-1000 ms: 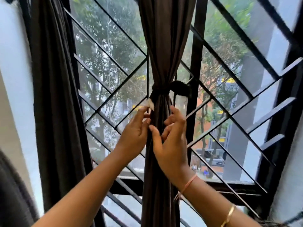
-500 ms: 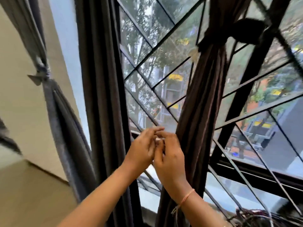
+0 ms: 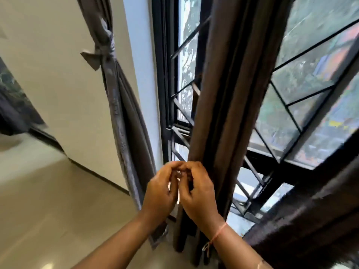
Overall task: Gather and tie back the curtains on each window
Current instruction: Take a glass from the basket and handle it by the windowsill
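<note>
Two bare forearms reach up from the bottom edge. A thin pink thread bracelet (image 3: 219, 232) circles the right wrist, and a sliver of a gold bangle (image 3: 260, 266) shows lower down the same arm. The left hand (image 3: 160, 193) and right hand (image 3: 198, 192) are brought close together, with fingers curled inward and fingertips meeting at the top. A small pale sliver shows in the narrow gap between the palms. Whether either hand is pinching something there cannot be told.

Just behind the right hand, and touching its knuckles or very near them, hangs a brown curtain (image 3: 223, 113). It is gathered into long vertical folds but has no tie around the stretch that is visible. Its lower end drops past the wrists toward the beige tiled floor (image 3: 48, 200). At the lower right a second mass of dark brown curtain (image 3: 310, 220) slants across the corner.

Behind the brown folds stands the black window grille (image 3: 287, 105), its bars crossing on diagonals over the glass. To the left, beside the pale blue-white window reveal (image 3: 139, 74), a grey curtain (image 3: 124, 121) is already bunched and bound high up with a knotted band (image 3: 105, 46), its tail end sticking out to the left. It hangs against the cream wall (image 3: 58, 74). Through the glass, blurred green foliage and bits of orange and yellow show.
</note>
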`<state>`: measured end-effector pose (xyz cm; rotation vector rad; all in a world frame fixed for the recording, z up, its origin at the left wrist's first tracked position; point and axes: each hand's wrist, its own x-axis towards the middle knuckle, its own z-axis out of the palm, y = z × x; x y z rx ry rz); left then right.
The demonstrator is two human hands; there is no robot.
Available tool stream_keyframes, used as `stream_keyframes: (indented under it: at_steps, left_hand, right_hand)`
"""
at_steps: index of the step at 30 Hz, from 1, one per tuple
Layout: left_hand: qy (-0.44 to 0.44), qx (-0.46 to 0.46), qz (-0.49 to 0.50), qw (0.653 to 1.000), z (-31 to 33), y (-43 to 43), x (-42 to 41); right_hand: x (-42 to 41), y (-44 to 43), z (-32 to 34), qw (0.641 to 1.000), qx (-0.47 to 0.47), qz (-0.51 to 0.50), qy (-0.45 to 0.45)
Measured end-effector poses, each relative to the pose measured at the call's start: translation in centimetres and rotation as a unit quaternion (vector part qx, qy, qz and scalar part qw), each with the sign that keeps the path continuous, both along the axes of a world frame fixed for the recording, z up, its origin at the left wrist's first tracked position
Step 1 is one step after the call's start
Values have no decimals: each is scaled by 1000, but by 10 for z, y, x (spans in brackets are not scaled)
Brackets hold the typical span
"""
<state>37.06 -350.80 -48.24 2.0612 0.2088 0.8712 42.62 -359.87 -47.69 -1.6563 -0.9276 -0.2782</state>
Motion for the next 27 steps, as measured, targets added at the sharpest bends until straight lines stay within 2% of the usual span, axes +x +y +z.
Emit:
stream_keyframes:
  at_steps: [3,7,10,14,18,23,27]
  left_hand:
    - [47,-26,33,998,-28,42,5]
    - [166,-65,42,983,-70,79,22]
    - [271,-79,26,959,-97,96,47]
    - [406,-88,16,909,-128,114,86]
    - [423,-98,50,899,-156,127,115]
    - [399,-36,47,915,-199,144,143]
    - [455,99,21,885,-248,168,157]
  right_hand:
    - [4,37,-32,997,-42,-12,66]
    - [24,71,-80,979,-73,-30,188]
    - [48,84,-115,960,-106,-63,252]
    - [92,92,-162,927,-135,-135,323]
    - [123,95,-204,901,-159,-173,365]
    - [142,110,-259,871,-196,-159,421]
    - [149,125,-305,846,-212,-130,471]
